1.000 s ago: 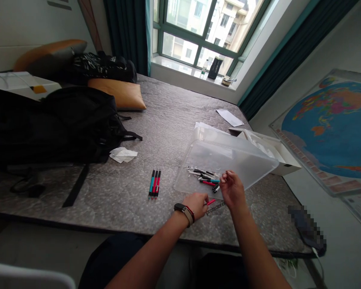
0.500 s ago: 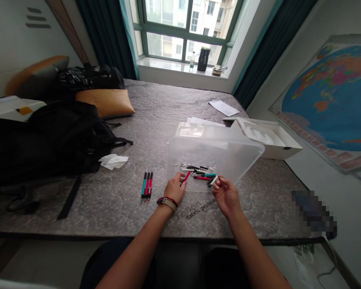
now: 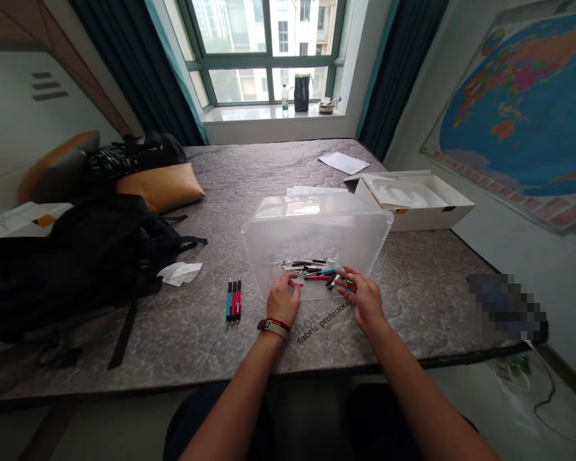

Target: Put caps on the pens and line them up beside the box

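Observation:
A clear plastic bin (image 3: 317, 240) lies tipped with its opening toward me, holding a loose pile of pens (image 3: 310, 266) in white, black, teal and red. My left hand (image 3: 284, 301), with bands on its wrist, is closed at the bin's near left edge, and a short stretch of red pen (image 3: 297, 284) shows at its fingertips. At the right of the pile, my right hand (image 3: 362, 296) has its fingers apart, close to a white-and-black pen (image 3: 335, 280). Left of the bin, a teal pen (image 3: 229, 302) and two red pens (image 3: 236, 301) lie side by side.
A black backpack (image 3: 100, 237) and a crumpled tissue (image 3: 180, 274) lie to the left. Behind the bin on the right stands an open white box (image 3: 417, 218), with paper sheets (image 3: 343, 162) near it. A pixelated dark object (image 3: 506, 304) sits at the right edge.
The view has shifted. My right hand's fingers have spread, and the white piece no longer stands out from its pinch. The red pen at my left hand now lies flatter and shows less.

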A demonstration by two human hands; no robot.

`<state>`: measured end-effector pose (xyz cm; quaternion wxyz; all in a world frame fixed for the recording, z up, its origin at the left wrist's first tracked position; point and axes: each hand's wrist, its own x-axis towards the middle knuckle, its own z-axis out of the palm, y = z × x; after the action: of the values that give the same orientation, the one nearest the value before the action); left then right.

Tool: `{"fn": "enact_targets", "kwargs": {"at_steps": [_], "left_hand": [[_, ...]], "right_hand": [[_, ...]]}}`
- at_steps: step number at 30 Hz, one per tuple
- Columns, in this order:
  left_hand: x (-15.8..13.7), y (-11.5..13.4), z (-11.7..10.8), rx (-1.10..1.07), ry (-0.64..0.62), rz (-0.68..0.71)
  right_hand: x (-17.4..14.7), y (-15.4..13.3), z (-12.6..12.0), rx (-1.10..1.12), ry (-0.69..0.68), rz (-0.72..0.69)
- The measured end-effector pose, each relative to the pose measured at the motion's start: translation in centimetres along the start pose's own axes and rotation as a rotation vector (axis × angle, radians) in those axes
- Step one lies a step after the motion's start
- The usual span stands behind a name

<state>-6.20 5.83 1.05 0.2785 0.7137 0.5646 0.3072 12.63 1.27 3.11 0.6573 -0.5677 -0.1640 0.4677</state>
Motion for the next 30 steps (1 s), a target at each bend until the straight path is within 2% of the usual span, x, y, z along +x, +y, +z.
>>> {"fn": "enact_targets", "kwargs": {"at_steps": [5,8,11,16,20,25,30], "left_hand": [[-1.9,2.6,1.7,0.007,-0.344,0.057],[-3.2,3.7,3.0,0.063,-0.511,0.108],[-4.0,4.3,3.8,0.146,-0.606,0.147],[-4.2,3.8,3.9,0.253,-0.733,0.128],[-4.0,3.5,3.8,0.279,-0.79,0.122],[-4.0,3.5,4.3,0.268,-0.794,0.089],[-3.8,3.3,4.5,0.233,-0.821,0.091]], "right_hand": [[0.6,0.9,-1.6,-0.578,-0.02,-0.329],[0.9,1.7,-2.4,-0.938,-0.088,-0.41],[1.1,2.8,-2.4,-1.164,-0.157,-0.486],[2.1,4.2,-0.8,-1.289,-0.218,-0.661],[4.1,3.2,1.4,-1.31,-0.213,-0.721],[6.9,1.6,4.7,-1.386,-0.317,-0.652],[7.8,2.9,6.5,-1.451,-0.349,-0.654]]}}
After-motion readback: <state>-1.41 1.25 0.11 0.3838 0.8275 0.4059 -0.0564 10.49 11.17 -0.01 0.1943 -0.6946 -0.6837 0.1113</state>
